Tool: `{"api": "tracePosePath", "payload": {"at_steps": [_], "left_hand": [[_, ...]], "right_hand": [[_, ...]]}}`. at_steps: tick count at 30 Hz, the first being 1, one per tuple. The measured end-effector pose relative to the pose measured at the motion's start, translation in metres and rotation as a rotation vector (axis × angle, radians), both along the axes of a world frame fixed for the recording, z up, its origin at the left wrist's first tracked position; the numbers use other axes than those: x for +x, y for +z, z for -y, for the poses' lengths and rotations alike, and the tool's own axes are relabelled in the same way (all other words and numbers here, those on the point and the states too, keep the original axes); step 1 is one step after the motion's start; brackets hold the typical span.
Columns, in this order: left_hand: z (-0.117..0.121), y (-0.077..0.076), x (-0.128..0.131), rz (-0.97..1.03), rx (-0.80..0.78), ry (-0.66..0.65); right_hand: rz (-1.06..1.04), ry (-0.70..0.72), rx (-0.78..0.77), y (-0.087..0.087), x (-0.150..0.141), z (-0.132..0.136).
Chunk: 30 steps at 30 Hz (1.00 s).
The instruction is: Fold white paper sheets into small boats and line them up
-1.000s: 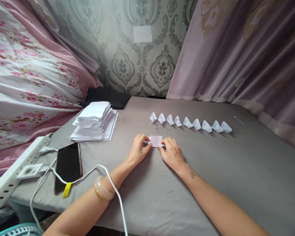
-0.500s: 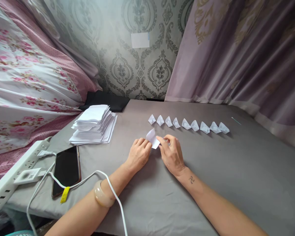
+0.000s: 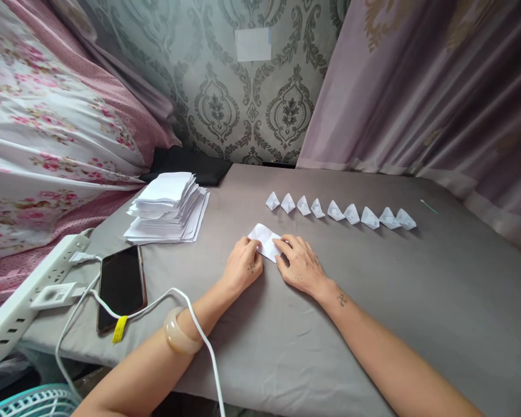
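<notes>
A small white folded sheet of paper (image 3: 264, 234) lies near the middle of the table, spread flatter between my hands. My left hand (image 3: 243, 263) has its fingers curled round the paper's left edge, thumb on top. From the right, my right hand (image 3: 301, 263) pinches the opposite edge between thumb and fingers. Beyond them stands a slanting row of several small folded paper boats (image 3: 334, 211). A tall stack of white paper sheets (image 3: 167, 211) sits to the left of my hands.
A dark phone (image 3: 121, 286) lies at the left beside a white power strip (image 3: 39, 289). A white cable (image 3: 208, 347) loops across my left forearm. At the bottom left is a teal fan (image 3: 35, 401). Black cloth (image 3: 191, 165) lies at the back; a thin stick (image 3: 429, 207) rests far right.
The folded paper has gone from standing partly upright to lying flatter. My right fingers have moved onto its right side. The view has tipped downward slightly.
</notes>
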<state>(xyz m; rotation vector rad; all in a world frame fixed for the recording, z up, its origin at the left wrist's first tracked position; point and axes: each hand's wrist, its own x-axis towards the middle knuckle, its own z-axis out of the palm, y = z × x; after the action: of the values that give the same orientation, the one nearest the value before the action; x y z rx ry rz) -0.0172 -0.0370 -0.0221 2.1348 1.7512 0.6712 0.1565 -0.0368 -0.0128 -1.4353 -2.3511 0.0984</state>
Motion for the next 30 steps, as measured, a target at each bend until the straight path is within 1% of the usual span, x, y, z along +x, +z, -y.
{"api": "tracePosePath", "payload": {"at_steps": [1,3,6,8,10,15,17,21,24,26,27,29,30], "left_hand": [[-0.001,0.000,-0.002,0.006,-0.005,-0.001],[-0.003,0.001,-0.005,-0.016,0.035,-0.030],[-0.003,0.003,-0.010,-0.101,0.107,-0.132],[-0.002,0.005,-0.012,-0.139,0.104,-0.191],[-0.001,0.006,-0.013,-0.141,0.086,-0.221],[-0.004,0.007,-0.017,-0.013,0.011,-0.202],[-0.005,0.008,-0.018,0.019,-0.022,-0.194],[-0.006,0.007,-0.017,0.026,-0.012,-0.182],[-0.005,0.007,-0.013,0.035,0.061,-0.190],[-0.005,0.010,-0.010,0.135,0.088,-0.156],[-0.005,0.013,-0.008,0.246,0.071,-0.122],[-0.006,0.018,-0.005,0.579,-0.040,-0.044],[-0.007,0.020,-0.004,0.767,-0.124,-0.016]], "right_hand": [[0.003,0.000,-0.007,0.000,0.000,0.000],[0.013,-0.019,-0.011,0.000,0.000,-0.001],[0.032,-0.038,-0.006,-0.002,0.001,-0.002],[0.040,-0.022,-0.004,-0.004,0.001,-0.002],[0.032,-0.011,-0.010,-0.005,0.002,-0.002],[-0.087,-0.080,-0.072,-0.008,0.004,-0.006],[-0.131,-0.087,-0.067,-0.011,0.005,-0.009],[-0.146,-0.057,0.030,-0.014,0.006,-0.012],[-0.189,-0.025,0.105,-0.007,0.004,-0.012],[-0.303,-0.025,0.155,0.001,0.002,-0.011],[-0.395,-0.044,0.172,0.006,0.001,-0.011],[-0.645,-0.120,0.148,0.014,0.000,-0.012],[-0.782,-0.150,0.078,0.016,0.000,-0.012]]}}
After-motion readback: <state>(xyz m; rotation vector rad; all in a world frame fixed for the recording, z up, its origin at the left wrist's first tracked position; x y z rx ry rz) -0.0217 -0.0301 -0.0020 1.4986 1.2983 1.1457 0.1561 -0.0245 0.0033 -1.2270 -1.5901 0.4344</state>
